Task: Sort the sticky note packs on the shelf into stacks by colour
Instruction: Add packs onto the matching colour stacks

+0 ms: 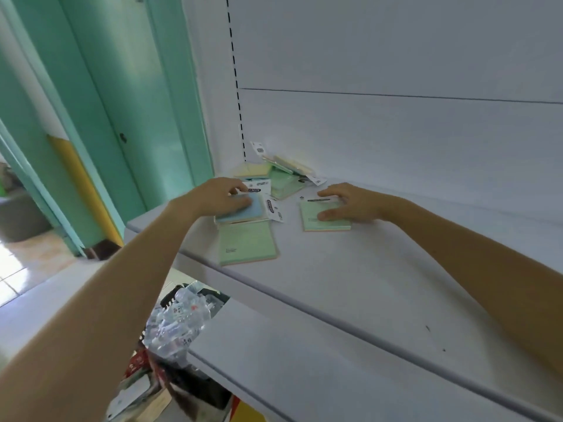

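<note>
Reaching onto the white shelf [365, 284], the left hand [219, 197] curled its fingers over a blue sticky note pack [246, 210] at the left end, grasping it where it lay on other packs. Just nearer, a green pack [246, 243] sat partly tucked under that heap. Farther back, a loose pile [283, 178] of yellow and green packs leaned in the corner. To the right, apart from the rest, the right hand [350, 202] rested flat on a second green pack [323, 219], fingers spread, clasping nothing. Lifting the blue pack could, I judged, drag the overlapping header cards [274, 210] and scatter the heap. The near green pack, close to the shelf's front lip, might be nudged off.
</note>
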`<move>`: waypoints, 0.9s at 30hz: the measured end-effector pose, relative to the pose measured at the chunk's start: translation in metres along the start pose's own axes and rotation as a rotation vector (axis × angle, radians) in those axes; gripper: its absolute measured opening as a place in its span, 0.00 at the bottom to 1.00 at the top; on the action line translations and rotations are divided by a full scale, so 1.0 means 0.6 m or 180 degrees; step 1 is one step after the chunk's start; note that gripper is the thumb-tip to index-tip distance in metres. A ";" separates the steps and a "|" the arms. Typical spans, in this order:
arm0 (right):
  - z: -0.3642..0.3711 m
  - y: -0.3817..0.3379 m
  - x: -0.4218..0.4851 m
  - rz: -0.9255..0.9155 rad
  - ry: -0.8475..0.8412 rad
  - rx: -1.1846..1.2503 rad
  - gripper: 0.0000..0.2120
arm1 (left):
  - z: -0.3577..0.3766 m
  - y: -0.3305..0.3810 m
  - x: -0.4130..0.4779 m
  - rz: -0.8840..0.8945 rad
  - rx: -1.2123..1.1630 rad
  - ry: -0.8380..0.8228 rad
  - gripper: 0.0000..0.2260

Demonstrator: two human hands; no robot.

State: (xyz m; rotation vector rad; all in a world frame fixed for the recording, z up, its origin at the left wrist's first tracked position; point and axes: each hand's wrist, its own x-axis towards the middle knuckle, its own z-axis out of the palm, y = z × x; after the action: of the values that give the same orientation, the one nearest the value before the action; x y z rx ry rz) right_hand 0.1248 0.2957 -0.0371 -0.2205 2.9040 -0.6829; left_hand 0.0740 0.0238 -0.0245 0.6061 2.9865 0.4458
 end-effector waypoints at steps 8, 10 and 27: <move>0.015 -0.017 -0.004 0.0533 0.0456 -0.0162 0.33 | -0.014 0.005 0.050 0.0417 0.0062 -0.0394 0.18; 0.018 -0.026 -0.010 0.0810 0.0434 -0.0158 0.34 | -0.014 0.006 0.059 0.0484 0.0021 -0.0464 0.18; 0.077 -0.066 -0.143 0.1634 0.2465 0.2101 0.21 | 0.007 0.040 0.055 0.0895 -0.2538 -0.0032 0.21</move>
State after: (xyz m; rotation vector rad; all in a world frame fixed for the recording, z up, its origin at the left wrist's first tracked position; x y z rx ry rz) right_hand 0.2212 0.2560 -0.0502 1.0243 2.8856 -1.8386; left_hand 0.0530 0.0591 -0.0218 0.8937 2.3825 1.5176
